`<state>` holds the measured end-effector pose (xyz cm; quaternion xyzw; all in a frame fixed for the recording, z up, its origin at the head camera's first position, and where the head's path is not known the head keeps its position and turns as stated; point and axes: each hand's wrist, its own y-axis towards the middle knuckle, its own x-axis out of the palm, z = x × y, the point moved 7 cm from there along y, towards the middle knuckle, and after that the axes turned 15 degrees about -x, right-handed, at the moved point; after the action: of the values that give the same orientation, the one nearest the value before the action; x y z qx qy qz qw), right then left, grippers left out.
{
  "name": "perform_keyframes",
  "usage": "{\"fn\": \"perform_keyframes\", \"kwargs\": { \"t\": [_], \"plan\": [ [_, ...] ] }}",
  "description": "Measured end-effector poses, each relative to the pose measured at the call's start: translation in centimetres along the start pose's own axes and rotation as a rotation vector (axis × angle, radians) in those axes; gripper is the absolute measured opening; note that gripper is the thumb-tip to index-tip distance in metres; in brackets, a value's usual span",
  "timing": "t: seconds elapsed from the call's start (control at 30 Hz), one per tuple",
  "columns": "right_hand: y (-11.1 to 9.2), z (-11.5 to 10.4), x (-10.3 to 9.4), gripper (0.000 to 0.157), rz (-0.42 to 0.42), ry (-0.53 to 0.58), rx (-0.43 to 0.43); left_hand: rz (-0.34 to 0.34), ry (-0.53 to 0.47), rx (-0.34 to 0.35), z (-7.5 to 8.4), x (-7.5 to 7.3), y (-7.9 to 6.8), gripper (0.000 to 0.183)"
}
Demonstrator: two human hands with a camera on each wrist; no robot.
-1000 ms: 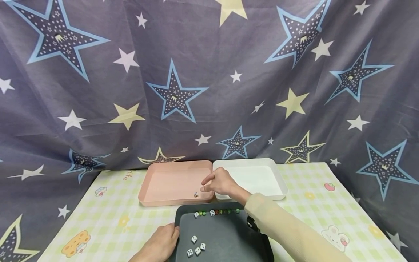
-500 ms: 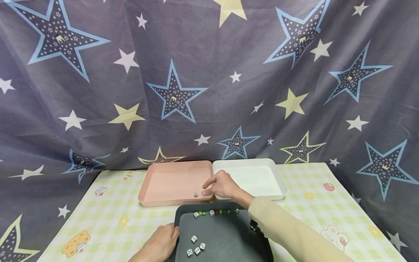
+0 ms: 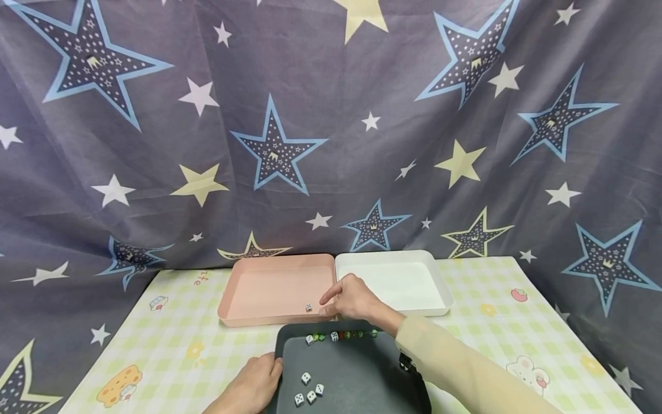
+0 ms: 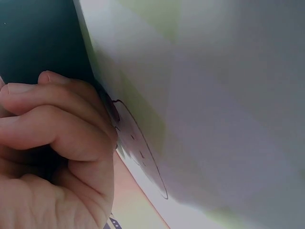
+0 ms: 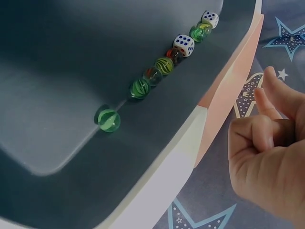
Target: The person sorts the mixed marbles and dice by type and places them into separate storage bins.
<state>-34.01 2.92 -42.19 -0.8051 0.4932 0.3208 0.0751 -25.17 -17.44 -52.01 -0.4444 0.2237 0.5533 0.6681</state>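
My left hand [image 3: 252, 380] grips the left rim of a dark grey tray [image 3: 362, 374], its fingers curled in the left wrist view. Several white dice [image 3: 311, 397] lie toward the front left of that tray. Along its far side, glass marbles [image 5: 109, 120] and two more dice [image 5: 184, 45] form a row. Over the seam between the pink tray [image 3: 274, 282] and the white tray [image 3: 408, 282] hovers my right hand [image 3: 357, 300]. Its thumb and index finger are apart with nothing between them. One die [image 3: 308, 307] sits in the pink tray, just left of those fingertips.
All the trays stand on a green-checked tablecloth [image 3: 170, 345] with cartoon prints. Pink and white trays stand side by side behind the grey one. A dark curtain [image 3: 331, 75] with stars hangs at the table's far edge.
My right hand has drawn slightly right and back from the die in the pink tray. My left hand keeps its place at the grey tray's rim.
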Motion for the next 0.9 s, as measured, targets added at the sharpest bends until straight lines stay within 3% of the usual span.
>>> {"fn": "perform_keyframes", "kwargs": {
  "t": [0.4,0.53,0.73,0.9],
  "plan": [
    [-1.2,-0.3,0.4,0.016,-0.032,0.024,-0.054,-0.001,-0.035,0.002,0.0,0.1,-0.1,0.033],
    [-1.4,-0.6,0.6,0.015,-0.046,0.033,-0.076,-0.014,-0.018,-0.030,-0.4,0.3,0.2,0.036],
    [-1.5,-0.6,1.1,0.013,-0.057,0.016,-0.084,0.005,-0.044,-0.017,0.5,-0.3,-0.7,0.033],
    [-1.7,-0.4,1.4,0.013,-0.053,-0.007,-0.085,-0.001,-0.022,-0.013,-1.3,0.9,1.3,0.037]
  ]
}}
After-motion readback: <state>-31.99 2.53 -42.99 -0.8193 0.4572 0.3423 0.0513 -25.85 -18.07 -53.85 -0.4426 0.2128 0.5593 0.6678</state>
